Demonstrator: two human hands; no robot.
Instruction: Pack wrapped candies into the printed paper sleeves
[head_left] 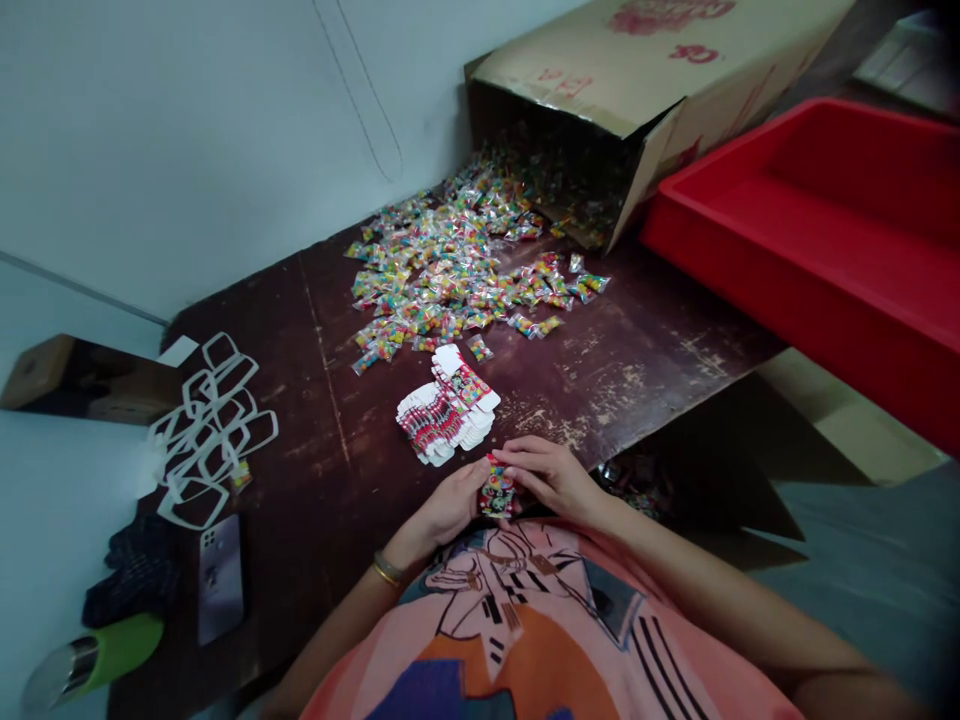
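Note:
Between my two hands, close to my shirt, is a small printed box [496, 490], red with coloured pictures. My left hand [454, 500] grips its left side. On its right side and top edge are the bent fingers of my right hand [551, 478]. Just beyond my hands lies a fanned stack of flat printed cartons [444, 412], white and red. Behind that stack spreads a heap of small clear packets of colourful candies [450, 270]. What is inside the box I cannot see.
A large cardboard box [600, 65] lies on its side, packets spilling out. At the right a red tray [795, 250] overhangs the table edge. White plastic loops [214, 440], a phone [221, 580], a green-and-clear bottle [124, 645] and a brown box [97, 378] sit left.

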